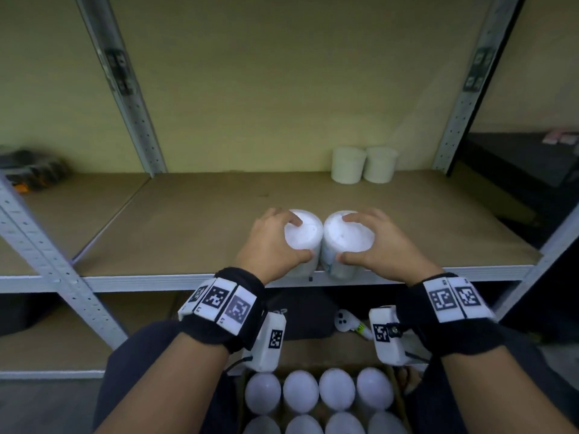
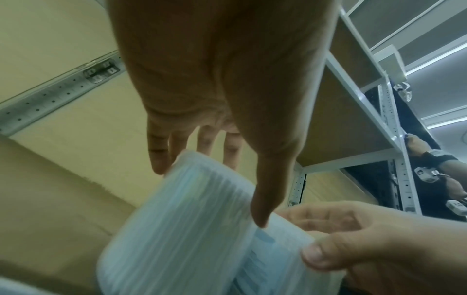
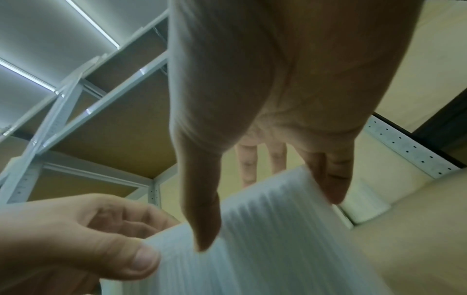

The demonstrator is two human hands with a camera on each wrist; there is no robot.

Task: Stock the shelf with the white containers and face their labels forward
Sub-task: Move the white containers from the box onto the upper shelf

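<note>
my left hand [image 1: 272, 242] grips one white container [image 1: 305, 238] from above, and my right hand [image 1: 374, 241] grips a second container [image 1: 346, 238]. the two touch side by side at the front edge of the shelf board [image 1: 194, 220]. beyond my right hand, two more white containers [image 1: 363, 166] stand together at the back. below my wrists, a cardboard box [image 1: 396, 393] holds rows of white lids.

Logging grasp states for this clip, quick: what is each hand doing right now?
Left hand: grips the left white container from above, at the shelf's front edge.
Right hand: grips the right white container likewise.
</note>
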